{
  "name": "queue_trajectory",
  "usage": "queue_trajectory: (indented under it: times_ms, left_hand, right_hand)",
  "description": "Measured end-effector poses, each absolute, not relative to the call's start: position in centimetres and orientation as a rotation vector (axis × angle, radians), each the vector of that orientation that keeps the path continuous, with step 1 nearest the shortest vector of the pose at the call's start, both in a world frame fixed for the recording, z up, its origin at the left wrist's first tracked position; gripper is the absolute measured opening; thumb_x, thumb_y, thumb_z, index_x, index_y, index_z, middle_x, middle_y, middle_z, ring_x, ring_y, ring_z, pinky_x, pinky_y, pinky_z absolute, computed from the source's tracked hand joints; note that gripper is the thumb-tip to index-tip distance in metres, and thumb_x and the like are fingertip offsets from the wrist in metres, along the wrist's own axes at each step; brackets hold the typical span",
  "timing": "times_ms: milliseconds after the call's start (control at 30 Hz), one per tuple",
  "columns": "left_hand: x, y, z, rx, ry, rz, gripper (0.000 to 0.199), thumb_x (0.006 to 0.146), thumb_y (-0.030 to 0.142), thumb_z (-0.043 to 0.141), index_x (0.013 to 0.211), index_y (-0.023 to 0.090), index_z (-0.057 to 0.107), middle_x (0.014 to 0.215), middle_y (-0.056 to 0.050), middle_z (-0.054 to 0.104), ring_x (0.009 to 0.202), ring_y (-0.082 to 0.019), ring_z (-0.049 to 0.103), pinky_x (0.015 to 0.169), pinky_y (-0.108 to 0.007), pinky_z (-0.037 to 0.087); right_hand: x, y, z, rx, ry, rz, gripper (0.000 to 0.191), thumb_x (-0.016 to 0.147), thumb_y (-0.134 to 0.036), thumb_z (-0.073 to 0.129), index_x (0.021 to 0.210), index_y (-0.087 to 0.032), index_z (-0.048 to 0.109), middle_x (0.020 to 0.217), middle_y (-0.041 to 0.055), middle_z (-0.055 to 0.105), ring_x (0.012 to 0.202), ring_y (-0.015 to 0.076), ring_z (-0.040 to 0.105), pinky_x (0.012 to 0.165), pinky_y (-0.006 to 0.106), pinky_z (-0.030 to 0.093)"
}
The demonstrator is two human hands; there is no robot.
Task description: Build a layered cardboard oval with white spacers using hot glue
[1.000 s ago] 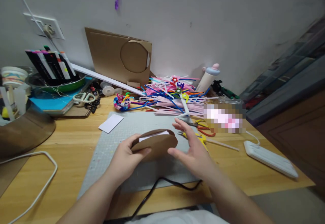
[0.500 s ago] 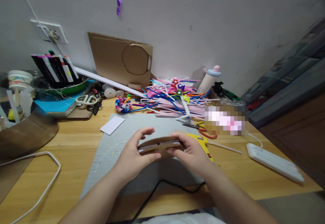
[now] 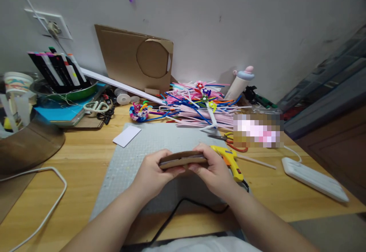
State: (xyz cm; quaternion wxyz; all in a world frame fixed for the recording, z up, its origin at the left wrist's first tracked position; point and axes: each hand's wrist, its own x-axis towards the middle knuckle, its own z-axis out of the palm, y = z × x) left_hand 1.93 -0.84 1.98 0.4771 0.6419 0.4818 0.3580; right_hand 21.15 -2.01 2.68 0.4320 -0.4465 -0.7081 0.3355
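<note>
Two hands (image 3: 150, 172) clamp a layered cardboard piece (image 3: 183, 160) above the grey mat (image 3: 122, 172)

I'm looking at a wooden worktop (image 3: 80, 153) whose far edge runs along a plain grey wall (image 3: 257, 23); dark panelled furniture (image 3: 337, 141) rises beyond its right edge. The mat lies toward the near edge, a faint grid on it and a small white card (image 3: 127, 135) near its far left corner.

By the worktop's far left corner, a green-sided bowl (image 3: 85, 91) carries a bunch of black and white markers (image 3: 58, 71). Nearer, a round brown container (image 3: 37, 141) holds pale strips (image 3: 8, 111), and a patterned cup (image 3: 18, 82) shows behind it.

Fuzzy pipe cleaners (image 3: 197, 113) are heaped along the far edge in pink, blue and white; a bent white stem with small fuzzy flowers (image 3: 211, 107) rests against them. A flat cardboard sheet (image 3: 120, 53), marked with a round outline, leans on the wall.

The left hand is closed on the piece's left end, the right hand (image 3: 215, 170) on its right end, thumbs on the near side. It is held nearly edge-on, brown outside with a pale layer between. Just beside the right hand, a smooth yellow glue gun (image 3: 233, 164) lies at the mat's right edge. A white power strip (image 3: 314, 179) sits by the worktop's right edge.
</note>
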Motion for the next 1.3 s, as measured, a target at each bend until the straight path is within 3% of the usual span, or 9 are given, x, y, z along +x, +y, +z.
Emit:
queue_trajectory:
  times_ms: [133,233,333,500,600,733,800,933,1300]
  left_hand:
    - [1.7,-1.1,2.1,1.521,1.155,0.932,0.017,0.067,0.031,0.076,0.072,0.018,0.067,0.064,0.003,0.061,0.062,-0.012,0.052,0.058,-0.022,0.039]
    - [1.5,-1.4,1.5,1.347,1.101,1.067,0.020,0.063,0.030,0.079,0.075,0.017,0.068,0.066,0.002,0.063,0.064,-0.013,0.054,0.059,-0.022,0.041]
    - [1.3,-1.4,0.3,1.191,1.025,1.211,0.038,0.069,0.043,0.074,0.097,0.017,0.067,0.088,-0.003,0.069,0.082,-0.019,0.061,0.073,-0.027,0.047]
    - [0.8,-0.5,-0.3,1.174,0.941,1.264,0.061,0.058,0.043,0.083,0.109,0.020,0.060,0.104,-0.007,0.067,0.098,-0.023,0.060,0.084,-0.030,0.046]
    - [0.5,-0.3,0.9,1.306,0.966,1.297,0.062,0.056,0.037,0.086,0.111,0.025,0.059,0.110,-0.005,0.063,0.103,-0.021,0.056,0.088,-0.028,0.044]
    - [0.5,-0.6,2.4,1.468,1.021,1.113,0.064,0.057,0.032,0.086,0.114,0.027,0.057,0.106,-0.003,0.060,0.096,-0.019,0.056,0.073,-0.024,0.046]
    - [0.8,-0.8,2.8,1.522,1.037,1.030,0.058,0.057,0.027,0.084,0.109,0.025,0.060,0.100,-0.001,0.062,0.090,-0.017,0.058,0.072,-0.024,0.045]
    - [1.4,-0.6,2.8,1.555,1.131,0.875,0.021,0.064,0.027,0.076,0.077,0.018,0.063,0.070,0.003,0.060,0.065,-0.012,0.052,0.060,-0.022,0.039]
    - [0.9,-0.5,1.7,1.469,1.088,0.998,0.023,0.062,0.030,0.080,0.072,0.016,0.064,0.065,0.003,0.059,0.062,-0.012,0.050,0.057,-0.021,0.038]
  right_hand:
    - [21.0,-2.2,2.5,-1.091,-1.727,0.895,0.013,0.082,-0.024,0.066,0.093,-0.026,0.058,0.085,-0.0018,0.057,0.080,0.0178,0.055,0.073,0.028,0.042]
    - [21.1,-2.4,1.2,-1.072,-1.577,0.881,0.043,0.075,-0.025,0.075,0.112,-0.030,0.052,0.106,-0.0001,0.057,0.101,0.0204,0.054,0.089,0.031,0.040]
    - [21.1,-2.5,-0.5,-1.032,-1.337,0.970,0.063,0.071,-0.029,0.078,0.124,-0.032,0.045,0.117,0.0019,0.056,0.109,0.0224,0.053,0.091,0.033,0.042]
    - [21.4,-2.5,-0.1,-1.041,-1.286,1.087,0.026,0.076,-0.027,0.074,0.100,-0.025,0.063,0.092,-0.0003,0.066,0.084,0.0180,0.060,0.074,0.027,0.046]
    - [21.6,-2.3,1.3,-1.068,-1.401,1.060,0.023,0.071,-0.021,0.076,0.091,-0.024,0.066,0.088,-0.0015,0.066,0.081,0.0175,0.060,0.071,0.026,0.046]
    - [21.6,-2.1,1.8,-1.126,-1.492,1.141,0.028,0.067,-0.017,0.074,0.093,-0.022,0.065,0.085,-0.0011,0.066,0.079,0.0181,0.060,0.069,0.027,0.046]
    - [21.6,-2.0,1.5,-1.127,-1.517,1.117,0.030,0.066,-0.018,0.075,0.094,-0.022,0.066,0.083,-0.0012,0.065,0.076,0.0177,0.059,0.067,0.026,0.045]
    - [21.5,-1.8,0.7,-1.086,-1.533,1.096,0.022,0.066,-0.023,0.078,0.084,-0.020,0.066,0.073,-0.0024,0.063,0.068,0.0162,0.056,0.061,0.025,0.043]
    - [21.1,-1.6,1.0,-1.041,-1.540,1.123,0.021,0.068,-0.021,0.077,0.085,-0.022,0.065,0.074,-0.0031,0.062,0.069,0.0148,0.055,0.062,0.023,0.042]
